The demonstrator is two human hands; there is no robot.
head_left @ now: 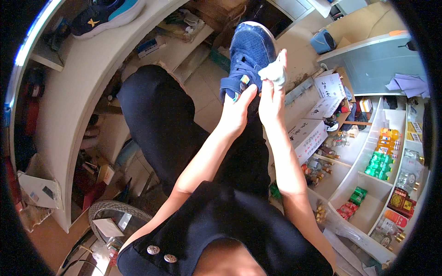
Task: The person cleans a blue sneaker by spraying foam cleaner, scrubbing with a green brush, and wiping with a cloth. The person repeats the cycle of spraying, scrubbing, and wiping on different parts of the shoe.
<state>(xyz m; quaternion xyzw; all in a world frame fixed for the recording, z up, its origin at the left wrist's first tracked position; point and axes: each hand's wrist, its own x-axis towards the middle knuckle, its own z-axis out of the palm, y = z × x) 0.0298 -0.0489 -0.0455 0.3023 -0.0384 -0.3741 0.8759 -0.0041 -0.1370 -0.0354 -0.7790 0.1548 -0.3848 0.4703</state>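
A blue lace-up sneaker (251,51) is held up in front of me, toe pointing away. My left hand (237,111) grips it at the ankle opening, thumb on top and the other fingers hidden inside or beneath. In my right hand (273,102) is a crumpled whitish cloth (275,72), pressed against the right side of the shoe. The fingers of that hand are closed round the cloth, partly out of sight behind it. Below the shoe are my legs in black trousers (159,115).
On the white curved counter (73,106) at left rests another dark shoe (108,19) with a white sole. White cartons (311,135) stand to the right, beside shelves (331,184) of bottles. A bicycle wheel (103,209) is at lower left. Purple cloth (407,86) hangs at far right.
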